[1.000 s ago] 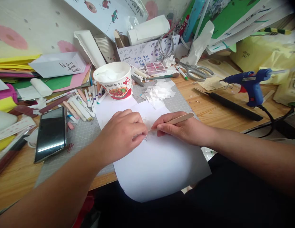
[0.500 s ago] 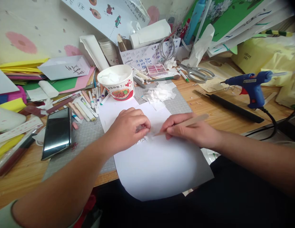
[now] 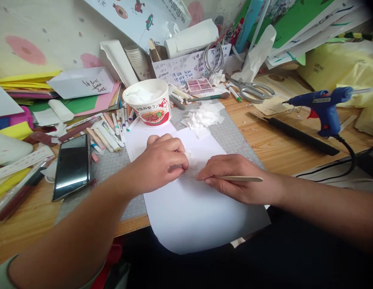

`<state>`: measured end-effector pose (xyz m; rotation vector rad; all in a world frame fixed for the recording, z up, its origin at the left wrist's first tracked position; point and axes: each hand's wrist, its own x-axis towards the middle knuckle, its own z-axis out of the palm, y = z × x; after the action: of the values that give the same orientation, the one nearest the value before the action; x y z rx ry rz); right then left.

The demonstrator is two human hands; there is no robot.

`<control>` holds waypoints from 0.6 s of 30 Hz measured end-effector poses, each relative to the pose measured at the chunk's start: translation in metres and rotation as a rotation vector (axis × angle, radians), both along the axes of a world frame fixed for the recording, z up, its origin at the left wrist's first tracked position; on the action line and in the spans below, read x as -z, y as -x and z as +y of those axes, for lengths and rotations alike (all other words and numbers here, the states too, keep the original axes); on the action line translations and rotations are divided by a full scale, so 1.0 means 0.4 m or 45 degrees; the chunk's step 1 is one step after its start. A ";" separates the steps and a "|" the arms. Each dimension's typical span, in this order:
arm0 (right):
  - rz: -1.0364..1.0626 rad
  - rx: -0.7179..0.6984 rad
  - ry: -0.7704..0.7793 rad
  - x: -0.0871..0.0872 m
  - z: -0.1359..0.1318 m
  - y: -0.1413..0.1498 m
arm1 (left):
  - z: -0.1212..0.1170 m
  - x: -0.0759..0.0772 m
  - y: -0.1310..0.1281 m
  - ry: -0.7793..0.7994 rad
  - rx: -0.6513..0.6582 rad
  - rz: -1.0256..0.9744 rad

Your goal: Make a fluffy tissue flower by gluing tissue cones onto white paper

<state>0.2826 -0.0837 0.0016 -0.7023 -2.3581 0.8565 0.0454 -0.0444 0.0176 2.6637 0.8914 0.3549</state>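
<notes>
My right hand (image 3: pixel 231 176) is closed around a flat wooden craft stick (image 3: pixel 242 178), its wide end pointing right and its tip hidden by the fingers. Close by, my left hand (image 3: pixel 164 160) is closed too, thumb against forefinger; what sits between them is too small to make out. A whitish scrap (image 3: pixel 188 153) shows just beyond its fingertips. Both hands are over a large white sheet of paper (image 3: pixel 192 220) that bends down over the table's front edge. Behind them lie a heap of torn white paper pieces (image 3: pixel 203 118) and a paper bowl (image 3: pixel 150 108) with white stuff inside.
A phone (image 3: pixel 71 166) and many marker pens (image 3: pixel 106 136) lie left on the grey cutting mat (image 3: pixel 132 208). On the right are scissors (image 3: pixel 254 92), a black-handled tool (image 3: pixel 303 136) and a blue glue gun (image 3: pixel 325 110) with its cable hanging past the table's edge.
My right hand has moved down slightly, and the stick has swung from slanting upward to nearly level. My left hand has shifted only slightly, still pinched. The view has shifted a little.
</notes>
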 end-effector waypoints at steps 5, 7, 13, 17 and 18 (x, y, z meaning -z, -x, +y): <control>-0.006 0.106 -0.026 -0.006 0.000 -0.003 | 0.000 -0.003 -0.006 -0.011 -0.023 -0.036; 0.029 0.139 -0.011 -0.008 -0.001 -0.004 | 0.003 -0.010 0.003 0.036 0.010 0.005; 0.101 0.167 0.102 -0.006 -0.006 -0.009 | 0.004 -0.021 0.021 0.065 0.092 0.098; 0.117 0.180 0.164 -0.003 -0.006 -0.010 | 0.001 -0.017 0.009 0.003 0.073 0.065; 0.119 0.180 0.179 -0.003 -0.006 -0.010 | 0.001 -0.017 0.008 0.007 0.073 0.065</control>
<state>0.2865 -0.0862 0.0030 -0.8560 -2.1535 0.9771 0.0420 -0.0440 0.0245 2.6982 0.8277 0.2720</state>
